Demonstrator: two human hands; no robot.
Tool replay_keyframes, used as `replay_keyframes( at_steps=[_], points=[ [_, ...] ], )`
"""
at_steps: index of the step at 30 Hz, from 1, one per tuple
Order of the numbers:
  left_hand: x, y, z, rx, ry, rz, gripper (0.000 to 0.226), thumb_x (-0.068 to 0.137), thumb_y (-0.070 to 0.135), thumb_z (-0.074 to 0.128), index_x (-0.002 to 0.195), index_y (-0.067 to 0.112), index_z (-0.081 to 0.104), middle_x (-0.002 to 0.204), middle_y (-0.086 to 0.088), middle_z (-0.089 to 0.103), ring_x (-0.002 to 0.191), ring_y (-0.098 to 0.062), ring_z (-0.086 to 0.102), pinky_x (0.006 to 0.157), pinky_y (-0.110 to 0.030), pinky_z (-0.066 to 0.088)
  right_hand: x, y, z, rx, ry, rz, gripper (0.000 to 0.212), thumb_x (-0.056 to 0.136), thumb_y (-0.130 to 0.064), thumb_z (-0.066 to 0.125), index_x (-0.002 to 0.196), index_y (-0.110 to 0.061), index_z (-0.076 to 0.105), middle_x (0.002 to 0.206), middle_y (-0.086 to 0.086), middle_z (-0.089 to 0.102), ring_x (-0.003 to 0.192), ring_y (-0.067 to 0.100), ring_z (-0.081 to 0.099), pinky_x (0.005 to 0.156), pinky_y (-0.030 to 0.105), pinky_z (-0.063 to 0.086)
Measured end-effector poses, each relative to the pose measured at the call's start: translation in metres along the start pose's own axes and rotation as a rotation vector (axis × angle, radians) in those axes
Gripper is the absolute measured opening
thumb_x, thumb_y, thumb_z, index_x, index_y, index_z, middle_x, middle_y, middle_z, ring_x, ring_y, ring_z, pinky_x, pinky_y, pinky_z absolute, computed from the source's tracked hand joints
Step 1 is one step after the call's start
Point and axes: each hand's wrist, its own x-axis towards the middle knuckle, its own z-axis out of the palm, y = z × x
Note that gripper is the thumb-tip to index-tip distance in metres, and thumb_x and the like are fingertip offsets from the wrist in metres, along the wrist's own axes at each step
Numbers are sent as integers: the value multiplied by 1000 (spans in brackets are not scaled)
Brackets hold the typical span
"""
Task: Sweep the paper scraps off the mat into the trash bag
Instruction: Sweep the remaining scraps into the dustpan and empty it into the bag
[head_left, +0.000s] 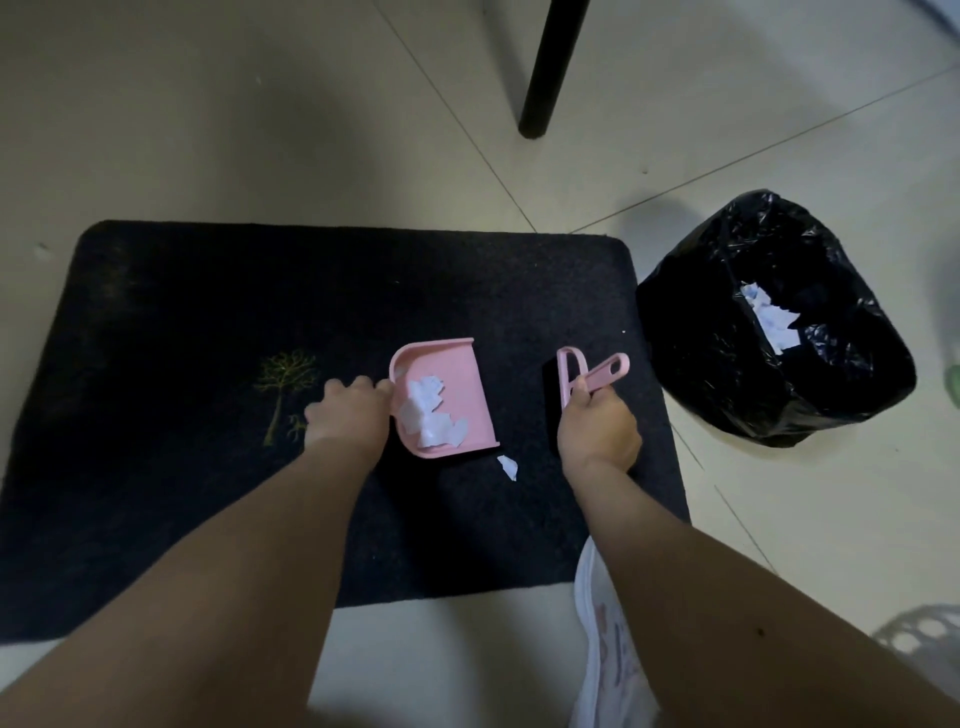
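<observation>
Step in hand, as judged: gathering scraps into the pan, partway through. Some paper already lies in the trash bag (774, 322), well off to the right of the right hand.

Left hand (348, 415) grips the left edge of the pink dustpan (467, 395), fingers curled at its rim; the pan rests on the dark mat (208, 312) with its open mouth toward the right hand. Right hand (597, 431) is closed round the handle of the pink brush (571, 376), brush head up and just beyond the knuckles, near the pan's mouth but apart from it.

Count: 1 dustpan, 1 brush, 1 mat, 1 bag. Scraps in the pan (431, 415): a clump, overlapping, perhaps 4 or 5; cannot separate them. Loose scrap (508, 466) on the mat: 1, between the 2 hands, just nearer than the pan's near corner. A white speck beyond the right hand, too small to tell.

Next move calls for bringing the brush down behind that 1 scrap and drawing it leftward into the pan, pan held flat to the pile, then carrying the pan level to the bag.
</observation>
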Motion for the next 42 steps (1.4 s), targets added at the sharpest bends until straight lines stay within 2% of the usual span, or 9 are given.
replay_keyframes(
  at_steps=[3,8,13,16,19,22,26,33,42],
  points=[
    [-20,-15,14,15,-33,-14,40,95,14,41,135,23,38,132,-6,44,122,-33,38,91,-47,43,-25,10,3,14,-30,10,35,101,-36,37,91,-12,61,79,-1,55,73,19,51,65,28,30],
    [-43,-13,39,-21,-88,-11,40,96,14,38,136,23,38,137,-6,42,127,-33,35,92,-46,41,-51,23,14,-14,-49,23,42,101,-38,34,93,-9,63,90,7,66,74,20,52,66,28,33],
    [-45,-8,51,-25,-73,-39,41,95,11,41,134,22,38,133,-6,44,123,-31,38,87,-42,44,-64,26,23,-46,-104,31,41,101,-37,36,103,-9,65,98,9,68,91,28,62,70,29,37],
    [-45,-7,54,-24,-66,-50,41,94,10,42,133,21,38,131,-6,44,121,-30,39,85,-41,44,-68,19,31,-6,-179,21,40,100,-37,38,95,-9,65,94,8,68,80,24,57,68,28,36],
    [-44,-6,57,-27,-58,-58,41,94,10,42,133,21,37,130,-6,45,119,-29,40,84,-40,44,-71,11,37,46,-226,11,37,99,-38,42,85,-10,62,87,6,64,79,23,57,68,28,37],
    [-44,-7,57,-30,-60,-60,41,94,9,42,133,20,37,129,-6,45,120,-30,40,84,-40,44,-69,2,32,71,-192,1,36,99,-37,41,82,-11,60,80,1,59,75,20,55,66,27,37],
    [-47,-7,53,-22,-67,-50,43,93,7,42,134,21,36,131,-6,44,122,-30,39,87,-42,44,-56,-4,17,42,-129,-40,37,99,-37,40,87,-9,61,85,4,61,76,20,54,67,28,37],
    [-51,3,9,-31,-24,23,38,94,14,44,131,20,39,131,-7,45,123,-32,39,90,-46,44,-32,-29,-33,15,-49,-158,40,100,-37,40,91,-5,63,97,11,67,91,29,61,70,27,32],
    [-53,89,-107,-25,197,177,34,94,18,47,128,16,43,128,-9,47,119,-33,43,89,-45,44,29,-66,-177,203,101,-229,38,97,-43,42,86,-11,60,92,8,63,86,27,57,73,30,38]
  ],
)
